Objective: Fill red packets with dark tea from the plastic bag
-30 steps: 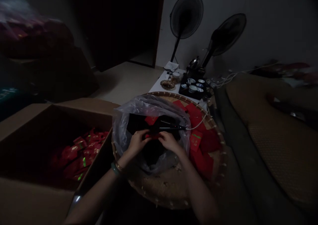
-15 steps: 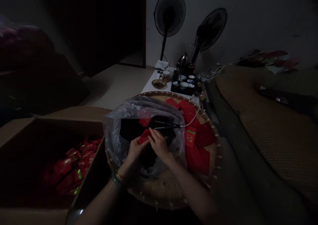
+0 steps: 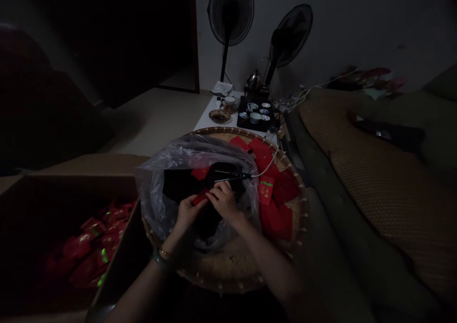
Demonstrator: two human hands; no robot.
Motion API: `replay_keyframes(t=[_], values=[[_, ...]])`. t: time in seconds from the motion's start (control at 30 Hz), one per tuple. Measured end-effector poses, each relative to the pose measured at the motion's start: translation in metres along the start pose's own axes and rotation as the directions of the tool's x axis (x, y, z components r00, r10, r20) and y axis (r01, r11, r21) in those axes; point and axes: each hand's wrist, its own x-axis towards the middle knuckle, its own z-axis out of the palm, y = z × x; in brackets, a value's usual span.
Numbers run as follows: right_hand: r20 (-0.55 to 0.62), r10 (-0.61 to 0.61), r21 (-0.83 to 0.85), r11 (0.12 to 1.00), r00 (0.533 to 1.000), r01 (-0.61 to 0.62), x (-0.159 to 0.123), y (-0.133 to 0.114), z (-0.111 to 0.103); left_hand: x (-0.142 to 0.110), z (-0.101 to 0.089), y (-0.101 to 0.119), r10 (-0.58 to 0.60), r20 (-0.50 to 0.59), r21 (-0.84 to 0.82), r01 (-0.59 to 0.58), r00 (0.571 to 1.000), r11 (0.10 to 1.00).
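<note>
Between my two hands is a small red packet [image 3: 201, 197], held over a clear plastic bag [image 3: 153, 194] with dark contents. My left hand [image 3: 188, 211] is closed on the packet's left side. My right hand [image 3: 224, 200] pinches its right end, fingers bent. Just beyond my right fingers lies a dark, slim tool with two prongs [image 3: 233, 176] and a white cord. Another red packet [image 3: 200, 172] rests in the bag. Red envelopes [image 3: 276, 220] are spread on the right of the round woven tray [image 3: 232, 270], one with a green band [image 3: 266, 190] on top.
At left stands an open cardboard box [image 3: 117, 247] holding many red packets [image 3: 103, 239]. Beyond the tray, a white table [image 3: 204, 118] carries a black tea tray [image 3: 243, 123] with cups. Two fans [image 3: 231, 11] stand behind. A couch with a woven mat [image 3: 357, 171] runs along the right.
The view has shifted slightly, so the scene sits further left and higher. The red packet between my hands has turned and shows less of its face; my right fingers have shifted on it.
</note>
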Motion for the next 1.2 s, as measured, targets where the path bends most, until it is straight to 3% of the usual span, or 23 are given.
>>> replay_keyframes(t=[0.2, 0.4, 0.5, 0.7, 0.87, 1.07, 1.2], values=[[0.050, 0.036, 0.037, 0.999, 0.998, -0.037, 0.008, 0.010, -0.013, 0.002, -0.012, 0.011, -0.147, 0.132, -0.180, 0.170, 0.980, 0.969], [0.065, 0.049, 0.095, 0.994, 0.997, -0.055, 0.009, 0.001, -0.011, 0.002, -0.014, 0.012, -0.210, 0.159, -0.138, 0.233, 0.965, 0.963], [0.061, 0.123, 0.169, 0.977, 0.991, -0.131, 0.009, 0.002, -0.013, 0.003, -0.016, 0.013, -0.207, 0.174, -0.199, 0.241, 0.963, 0.950], [0.294, 0.322, 0.423, 0.801, 0.900, -0.425, 0.005, 0.015, -0.007, 0.004, -0.018, 0.011, -0.183, 0.181, -0.344, 0.237, 0.966, 0.909], [0.408, 0.278, 0.470, 0.753, 0.870, -0.461, 0.005, 0.021, -0.003, 0.004, -0.019, 0.009, -0.216, 0.233, -0.314, 0.284, 0.948, 0.906], [0.398, 0.296, 0.503, 0.722, 0.868, -0.476, 0.007, 0.027, -0.006, 0.002, -0.022, 0.013, -0.147, 0.341, -0.211, 0.227, 0.929, 0.951], [0.508, 0.285, 0.531, 0.640, 0.813, -0.556, 0.003, 0.030, -0.001, 0.001, -0.022, 0.014, -0.120, 0.326, -0.227, 0.201, 0.938, 0.953]])
